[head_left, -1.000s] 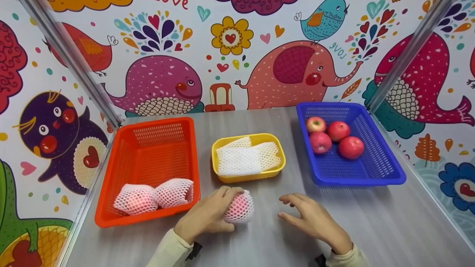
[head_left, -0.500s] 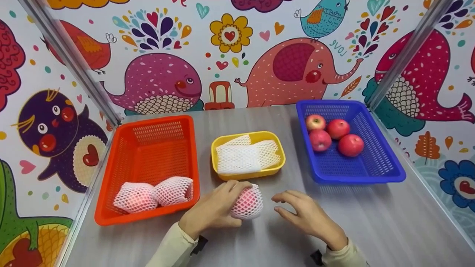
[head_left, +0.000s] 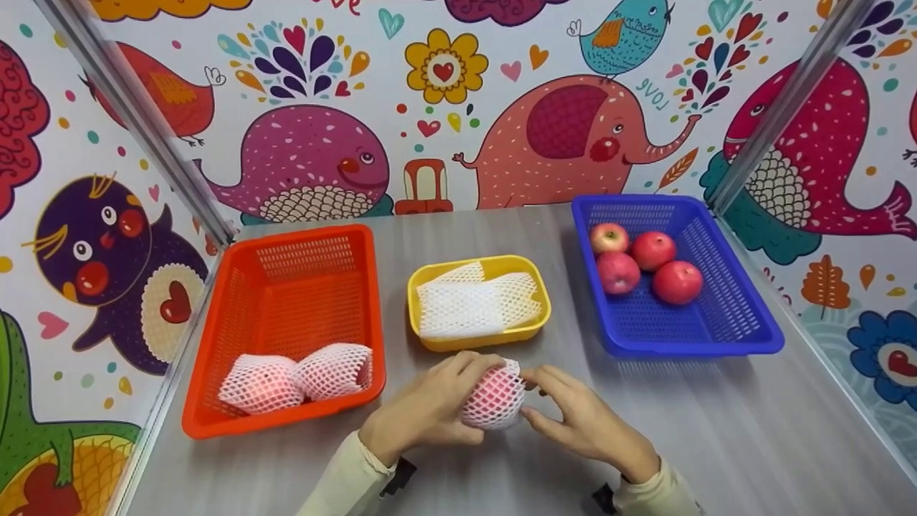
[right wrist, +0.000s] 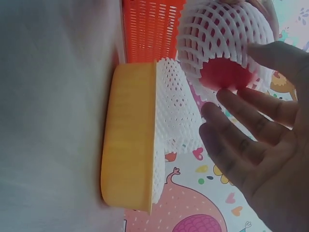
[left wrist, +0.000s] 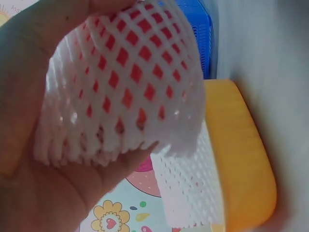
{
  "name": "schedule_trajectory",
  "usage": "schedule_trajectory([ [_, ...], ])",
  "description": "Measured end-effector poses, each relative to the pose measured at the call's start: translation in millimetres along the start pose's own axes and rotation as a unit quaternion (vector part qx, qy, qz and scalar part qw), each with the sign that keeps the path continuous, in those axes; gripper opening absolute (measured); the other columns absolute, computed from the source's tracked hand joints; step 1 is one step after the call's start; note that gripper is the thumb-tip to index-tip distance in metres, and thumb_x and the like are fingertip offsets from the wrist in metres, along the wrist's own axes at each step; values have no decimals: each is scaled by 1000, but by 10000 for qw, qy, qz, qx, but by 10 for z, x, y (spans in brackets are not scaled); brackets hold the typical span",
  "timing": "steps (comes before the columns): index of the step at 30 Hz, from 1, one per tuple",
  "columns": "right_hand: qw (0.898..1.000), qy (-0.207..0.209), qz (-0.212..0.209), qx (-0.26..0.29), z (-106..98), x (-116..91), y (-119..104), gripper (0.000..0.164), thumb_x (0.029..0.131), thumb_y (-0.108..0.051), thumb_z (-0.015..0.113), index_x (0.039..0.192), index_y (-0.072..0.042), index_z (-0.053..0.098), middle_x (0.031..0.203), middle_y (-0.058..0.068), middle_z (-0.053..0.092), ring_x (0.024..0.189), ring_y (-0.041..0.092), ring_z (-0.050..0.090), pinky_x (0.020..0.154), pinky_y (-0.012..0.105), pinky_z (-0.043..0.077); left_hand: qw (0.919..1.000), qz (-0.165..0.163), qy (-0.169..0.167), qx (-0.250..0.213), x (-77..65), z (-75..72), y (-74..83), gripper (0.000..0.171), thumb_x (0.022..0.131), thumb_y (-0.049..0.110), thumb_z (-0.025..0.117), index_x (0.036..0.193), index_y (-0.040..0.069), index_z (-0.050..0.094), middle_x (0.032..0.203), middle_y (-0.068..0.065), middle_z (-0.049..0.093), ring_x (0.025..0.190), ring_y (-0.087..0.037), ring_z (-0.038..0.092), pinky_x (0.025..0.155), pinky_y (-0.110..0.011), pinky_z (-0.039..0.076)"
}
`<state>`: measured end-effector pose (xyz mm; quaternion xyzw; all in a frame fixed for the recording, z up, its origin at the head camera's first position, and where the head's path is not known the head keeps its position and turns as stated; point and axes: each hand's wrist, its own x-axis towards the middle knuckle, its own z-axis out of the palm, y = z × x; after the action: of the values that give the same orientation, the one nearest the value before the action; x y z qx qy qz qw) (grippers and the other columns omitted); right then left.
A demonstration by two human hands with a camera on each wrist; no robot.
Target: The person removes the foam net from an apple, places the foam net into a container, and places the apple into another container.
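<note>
My left hand (head_left: 437, 401) grips a red apple in a white foam net sleeve (head_left: 496, 398) above the table, in front of the yellow basket. In the left wrist view the sleeve (left wrist: 130, 82) fills the palm, with red showing through its mesh. My right hand (head_left: 584, 416) is at the apple's right side, fingers loosely bent and not wrapped round it. In the right wrist view the thumb and fingertips (right wrist: 224, 96) lie at the sleeve's open end, where bare red apple (right wrist: 224, 72) shows. Firm contact is hard to tell.
A yellow basket (head_left: 480, 340) holds white foam net sleeves (head_left: 462, 308). The red basket (head_left: 301, 315) at left contains two sleeved apples (head_left: 263, 383). At right, a blue basket (head_left: 691, 351) holds several bare apples (head_left: 677, 282). Patterned panels stand behind and beside the grey table (head_left: 501, 480).
My left hand has carried the sleeved apple to the right. My right hand has moved left, so its fingers now lie at the apple's right side.
</note>
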<state>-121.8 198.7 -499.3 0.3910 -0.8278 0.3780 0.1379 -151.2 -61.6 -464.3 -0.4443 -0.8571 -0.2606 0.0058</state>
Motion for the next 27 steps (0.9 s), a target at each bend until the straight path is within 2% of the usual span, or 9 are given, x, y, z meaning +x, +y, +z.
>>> schedule_trajectory([
  [5,9997,125,-187,124,2,-12,21,53,82,3,71,132,-10,58,113,-2,63,96,18,63,79,30,54,9998,166,13,-139,-2,10,17,88,67,25,87,143,17,43,125,-2,54,107,-14,56,94,-31,49],
  [8,9998,50,-123,150,5,-19,18,62,78,0,74,136,-10,55,114,-2,61,95,18,61,79,29,53,9996,245,62,-109,3,20,34,88,66,24,87,143,17,43,124,-2,55,107,-14,56,94,-29,49],
  [15,9989,-334,266,189,24,-49,6,69,77,-14,81,140,-14,51,121,-4,58,101,10,59,81,31,54,9991,419,16,83,15,80,113,95,63,26,89,145,16,42,126,-3,55,107,-13,57,94,-29,49],
  [17,9985,-402,299,221,26,-59,6,71,76,-14,81,140,-13,51,124,-3,58,103,11,59,82,33,54,9989,449,-14,110,16,86,129,97,62,26,89,145,16,42,126,-3,55,108,-13,56,94,-29,49],
  [23,9978,-451,438,186,20,-76,14,78,72,-17,84,142,-13,49,133,0,57,118,18,57,97,36,48,9989,449,-152,48,9,75,139,99,62,26,90,147,17,40,129,-2,54,111,-13,56,96,-30,48],
  [27,9976,-418,522,189,21,-84,19,80,66,-17,83,139,-13,51,128,-1,58,116,17,57,96,35,49,9983,502,-285,-33,-16,59,125,100,64,23,90,150,19,38,132,-1,53,116,-13,55,99,-31,46],
])
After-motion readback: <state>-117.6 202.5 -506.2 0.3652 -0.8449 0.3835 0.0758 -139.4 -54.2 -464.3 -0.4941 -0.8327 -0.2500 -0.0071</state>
